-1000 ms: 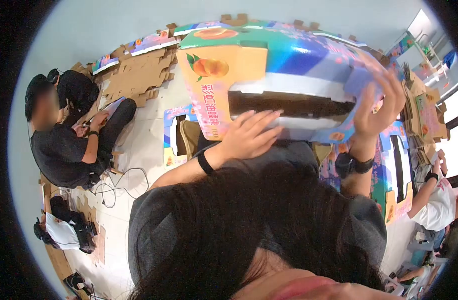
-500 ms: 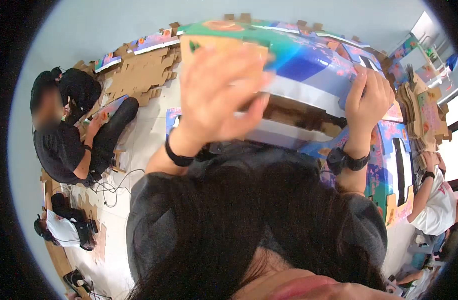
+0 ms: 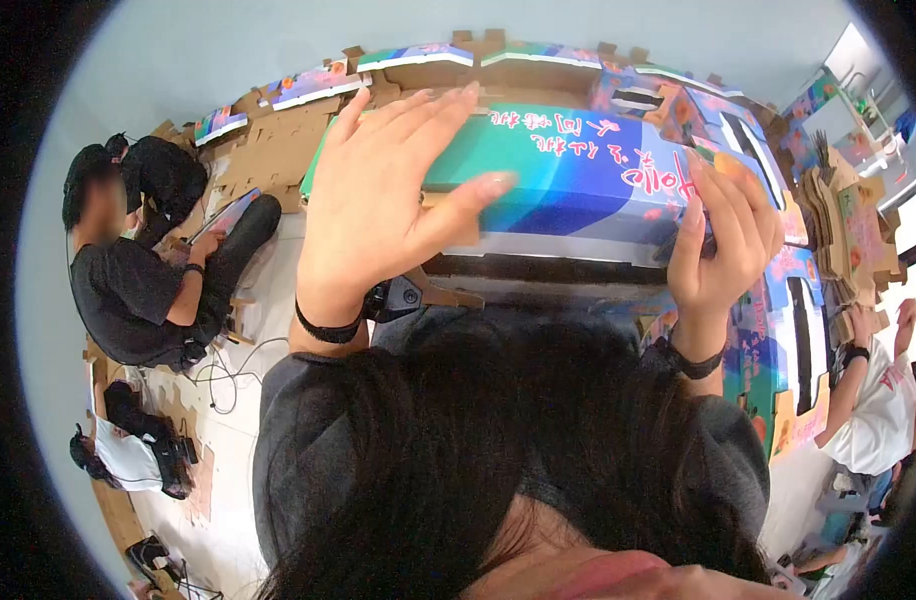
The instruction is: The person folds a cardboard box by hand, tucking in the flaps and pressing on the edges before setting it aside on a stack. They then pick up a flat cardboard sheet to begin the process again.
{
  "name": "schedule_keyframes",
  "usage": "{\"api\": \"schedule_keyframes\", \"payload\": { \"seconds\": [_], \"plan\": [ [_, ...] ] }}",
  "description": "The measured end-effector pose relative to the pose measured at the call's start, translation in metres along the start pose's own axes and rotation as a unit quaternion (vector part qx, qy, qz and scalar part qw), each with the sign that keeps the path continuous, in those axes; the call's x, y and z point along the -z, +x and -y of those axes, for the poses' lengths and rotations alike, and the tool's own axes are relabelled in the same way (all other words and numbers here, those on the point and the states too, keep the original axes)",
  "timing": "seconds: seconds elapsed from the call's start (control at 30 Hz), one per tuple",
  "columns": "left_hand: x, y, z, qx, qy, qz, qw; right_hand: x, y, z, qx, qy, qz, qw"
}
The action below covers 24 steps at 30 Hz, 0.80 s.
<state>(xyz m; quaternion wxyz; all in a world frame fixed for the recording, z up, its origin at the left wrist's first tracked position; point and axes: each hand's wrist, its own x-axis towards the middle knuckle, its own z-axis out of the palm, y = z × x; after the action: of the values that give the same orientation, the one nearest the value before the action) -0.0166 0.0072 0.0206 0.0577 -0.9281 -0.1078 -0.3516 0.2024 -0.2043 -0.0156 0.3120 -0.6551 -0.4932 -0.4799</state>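
A printed cardboard box (image 3: 568,185) in green, blue and white, with pink lettering on top, lies across in front of my chest. Over its left part rests my left hand (image 3: 383,195), palm down with the fingers spread and the thumb pointing right. At the box's right end is my right hand (image 3: 723,235), its fingers bent and touching the printed top near the lettering, with the thumb apart from them. A dark gap runs along the near side of the box. Whether the left palm presses on the cardboard is hard to tell.
Printed boxes (image 3: 793,330) with slots stand at the right, near stacked brown cardboard (image 3: 843,225). Flat cardboard (image 3: 268,145) lies at the back left. A seated person (image 3: 128,280) in black is at the left, another person (image 3: 873,410) in white at the right. Cables cross the floor.
The yellow and green flap that stood up under my left hand has folded down, and the lettered top now shows. My left hand has moved left and spread; my right hand has shifted slightly down.
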Motion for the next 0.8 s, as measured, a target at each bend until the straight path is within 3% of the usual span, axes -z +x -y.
{"api": "schedule_keyframes", "payload": {
  "seconds": [0.43,0.57,0.63,0.67,0.77,0.8],
  "plan": [
    [0.012,-0.026,-0.017,0.052,0.038,0.031,0.997,0.005,-0.012,0.006,0.003,-0.032,-0.013,0.999],
    [0.007,-0.02,-0.009,0.013,0.047,0.004,0.999,0.0,-0.012,-0.001,0.017,-0.005,-0.038,0.999],
    [-0.004,-0.001,0.015,-0.039,0.028,-0.125,0.991,-0.017,-0.007,-0.017,0.047,0.03,-0.098,0.994],
    [-0.007,0.006,0.023,-0.066,0.018,-0.189,0.98,-0.018,-0.002,-0.015,0.042,-0.014,-0.101,0.994],
    [-0.005,0.004,0.016,-0.125,-0.023,-0.312,0.941,-0.032,0.002,-0.028,0.071,-0.008,-0.146,0.987],
    [-0.006,-0.002,0.009,-0.145,-0.055,-0.312,0.937,-0.032,0.004,-0.024,0.071,0.028,-0.151,0.986]
  ]
}}
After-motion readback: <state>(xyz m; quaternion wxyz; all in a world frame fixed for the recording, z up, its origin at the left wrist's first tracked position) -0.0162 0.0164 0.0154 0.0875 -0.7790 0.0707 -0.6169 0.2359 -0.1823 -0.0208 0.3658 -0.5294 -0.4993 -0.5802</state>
